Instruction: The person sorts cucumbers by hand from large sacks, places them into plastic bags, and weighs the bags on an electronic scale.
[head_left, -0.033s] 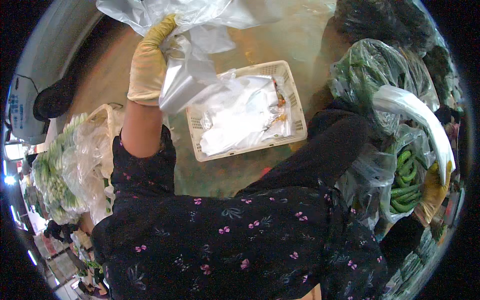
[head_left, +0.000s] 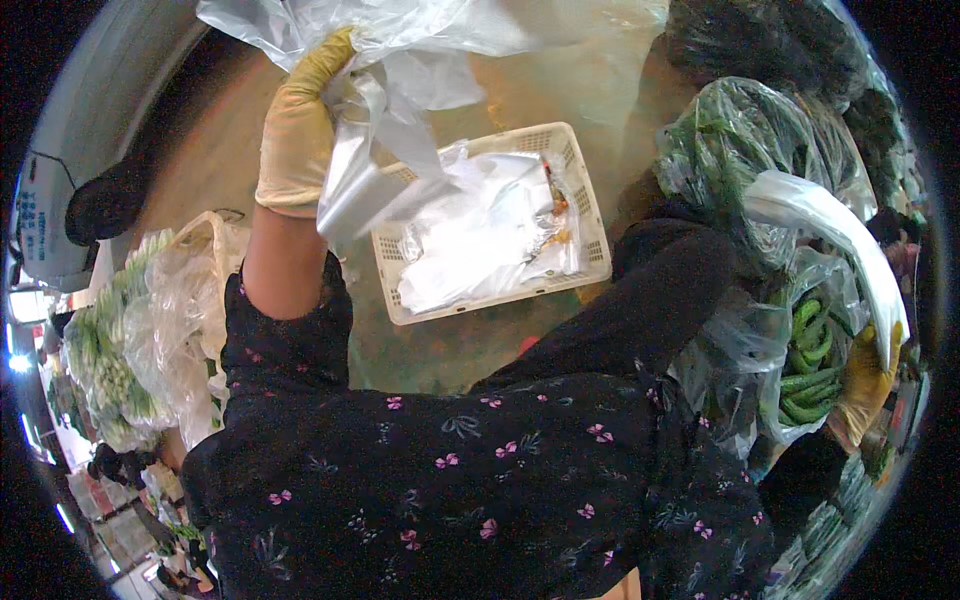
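My left hand (head_left: 298, 135), in a pale and yellow work glove, reaches forward at the upper left. Its fingers are closed on a thin clear plastic bag (head_left: 440, 25), whose loose folds spread beyond the hand and hang down beside it. Far out at the right, my right hand (head_left: 866, 385), in a yellowish glove, is closed round the lower end of a long, curved white plastic bundle (head_left: 845, 230). Next to that hand, curved green cucumbers (head_left: 812, 370) lie in an open clear bag. Some right fingers are hidden behind the bundle.
A cream plastic basket (head_left: 500, 307) of white plastic bags stands on the floor before me. To the left are bagged leafy green vegetables (head_left: 105, 345). Another clear bag of greens (head_left: 740, 140) and dark bags (head_left: 770, 45) lie at the upper right.
The hanging folds of the clear bag have shifted slightly below my left hand. Both hands stay almost in place, with their grips unchanged.
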